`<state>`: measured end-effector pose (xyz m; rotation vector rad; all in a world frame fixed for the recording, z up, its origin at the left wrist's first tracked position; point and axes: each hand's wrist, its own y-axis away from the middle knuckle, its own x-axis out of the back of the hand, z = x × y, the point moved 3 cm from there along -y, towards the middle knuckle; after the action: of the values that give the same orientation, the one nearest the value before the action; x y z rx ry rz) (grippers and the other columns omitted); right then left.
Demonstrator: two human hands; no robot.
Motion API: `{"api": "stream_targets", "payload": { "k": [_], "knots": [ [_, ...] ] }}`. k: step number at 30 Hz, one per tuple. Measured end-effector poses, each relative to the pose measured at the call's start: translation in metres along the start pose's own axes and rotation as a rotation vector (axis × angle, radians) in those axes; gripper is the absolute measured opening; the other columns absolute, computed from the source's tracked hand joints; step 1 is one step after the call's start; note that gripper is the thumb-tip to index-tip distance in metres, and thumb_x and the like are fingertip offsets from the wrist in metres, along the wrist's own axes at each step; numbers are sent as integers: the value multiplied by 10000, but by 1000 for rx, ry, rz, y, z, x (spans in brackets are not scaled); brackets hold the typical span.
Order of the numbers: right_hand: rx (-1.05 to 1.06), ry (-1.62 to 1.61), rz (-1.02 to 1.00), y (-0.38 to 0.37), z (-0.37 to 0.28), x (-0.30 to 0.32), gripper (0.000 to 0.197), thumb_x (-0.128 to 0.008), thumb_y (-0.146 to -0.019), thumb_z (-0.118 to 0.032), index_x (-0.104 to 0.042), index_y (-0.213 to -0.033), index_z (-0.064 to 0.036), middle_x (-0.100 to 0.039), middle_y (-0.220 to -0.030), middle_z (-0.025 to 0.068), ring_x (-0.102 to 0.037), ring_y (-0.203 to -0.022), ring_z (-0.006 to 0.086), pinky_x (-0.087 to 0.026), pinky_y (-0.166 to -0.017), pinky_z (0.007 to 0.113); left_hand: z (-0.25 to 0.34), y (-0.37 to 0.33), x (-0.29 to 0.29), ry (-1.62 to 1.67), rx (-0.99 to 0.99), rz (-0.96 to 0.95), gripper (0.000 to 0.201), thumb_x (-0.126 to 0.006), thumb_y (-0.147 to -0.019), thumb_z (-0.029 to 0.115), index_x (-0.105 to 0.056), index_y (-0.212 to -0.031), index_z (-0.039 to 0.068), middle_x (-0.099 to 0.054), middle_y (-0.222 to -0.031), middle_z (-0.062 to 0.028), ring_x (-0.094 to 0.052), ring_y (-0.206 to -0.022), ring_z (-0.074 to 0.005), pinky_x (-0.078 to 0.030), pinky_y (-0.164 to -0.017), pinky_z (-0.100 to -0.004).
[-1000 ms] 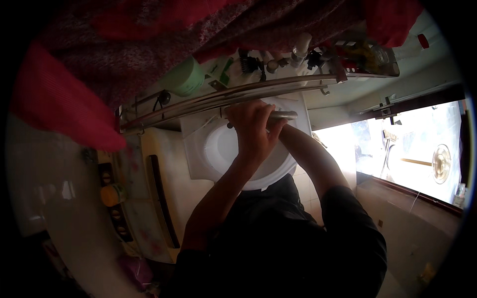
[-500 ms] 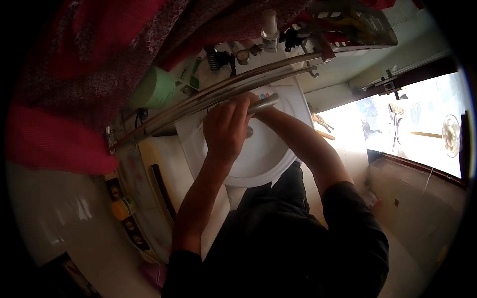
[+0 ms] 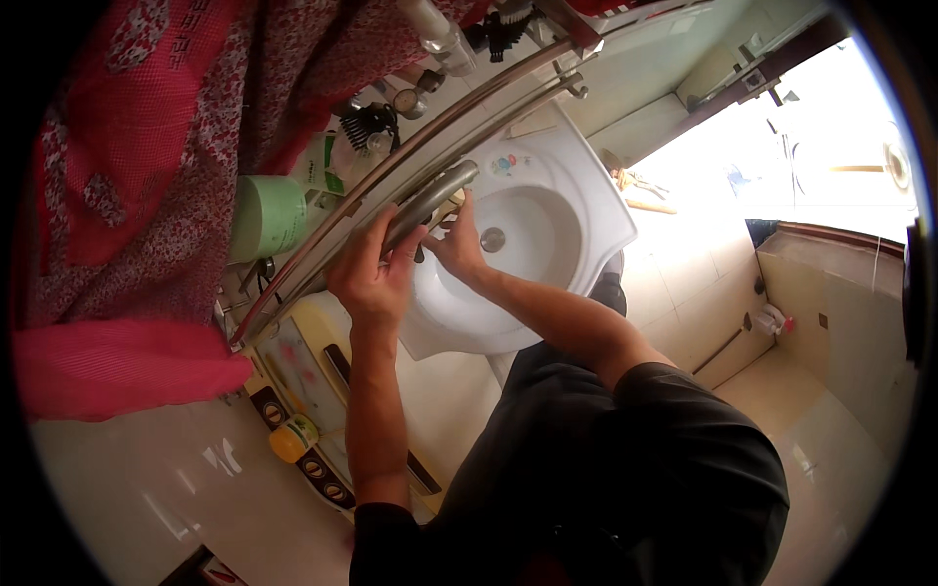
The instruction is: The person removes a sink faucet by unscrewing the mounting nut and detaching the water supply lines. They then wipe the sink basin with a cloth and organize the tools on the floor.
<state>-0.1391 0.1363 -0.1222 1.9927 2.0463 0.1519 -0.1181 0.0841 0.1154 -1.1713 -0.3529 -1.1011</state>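
A thick grey metal tube (image 3: 442, 195), curved like a faucet spout, slants above the white washbasin (image 3: 611, 227). My left hand (image 3: 369, 280) is round its lower end, thumb on one side and fingers on the other. Close against the tube's right side, my right hand (image 3: 459, 246) has its fingers bent about a small pale piece (image 3: 450, 205), which is mostly hidden. Below the hands the basin's drain (image 3: 491, 239) shows. Coloured stickers (image 3: 505, 165) mark the basin's back ledge.
Metal rails (image 3: 337, 210) cross over the basin's back. Behind them stand a green tub (image 3: 269, 217), a black brush (image 3: 369, 124) and a clear bottle (image 3: 445, 44). Red cloth (image 3: 127, 366) hangs at left, above a cream appliance with knobs (image 3: 269, 405) and a yellow jar (image 3: 293, 439).
My hands have parted: the right one, partly behind the left before, now shows beside the tube. The left hand has shifted left and down. The view has turned and brightened.
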Motion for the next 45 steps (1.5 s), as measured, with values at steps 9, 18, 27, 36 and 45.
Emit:
{"api": "stream_targets", "payload": {
  "k": [9, 18, 27, 36, 45],
  "knots": [
    [-542, -1325, -93, -3, 53, -44, 586, -392, -1030, -465, -298, -1528, -172, -572, -1300, 87, -577, -1163, 247, -463, -994, 457, 26, -16, -25, -241, -323, -41, 324, -777, -888, 160, -695, -1152, -9, -692, -931, -120, -707, -776, -274, -567, -631, -346],
    [-386, -1387, -348, -18, 70, -54, 727, -312, -1018, -679, -465, -1420, -93, -521, -1407, 101, -490, -1293, 251, -382, -1098, 407, 32, -22, -35, -155, -455, -195, 385, -871, -792, 236, -710, -1054, 4, -656, -773, -81, -659, -610, -238, -516, -521, -331],
    [-77, -459, -395, -56, 5, -1, 432, -380, -1077, -438, -568, -1153, -57, -628, -1085, 82, -643, -898, 229, -539, -747, 355, 37, -29, -17, 11, -739, -266, 347, -845, -818, 281, -687, -970, 12, -545, -712, -32, -556, -552, -185, -452, -465, -312],
    [-597, -1030, -612, -25, 33, -21, 643, -497, -980, -660, -531, -1384, -161, -594, -1330, 102, -578, -1200, 244, -498, -1012, 497, 35, 17, 18, 72, -706, -463, 568, -603, -951, 492, -391, -580, 117, -358, -581, -21, -405, -477, -206, -304, -453, -325],
    [-675, 11, -710, -57, 16, 11, 892, -495, -837, -851, -624, -1309, -105, -668, -1121, 118, -666, -990, 263, -581, -765, 437, 39, 34, 36, 150, -537, -570, 206, -633, -515, 126, -435, -569, 141, -402, -571, -6, -414, -479, -213, -335, -465, -326]
  ]
}}
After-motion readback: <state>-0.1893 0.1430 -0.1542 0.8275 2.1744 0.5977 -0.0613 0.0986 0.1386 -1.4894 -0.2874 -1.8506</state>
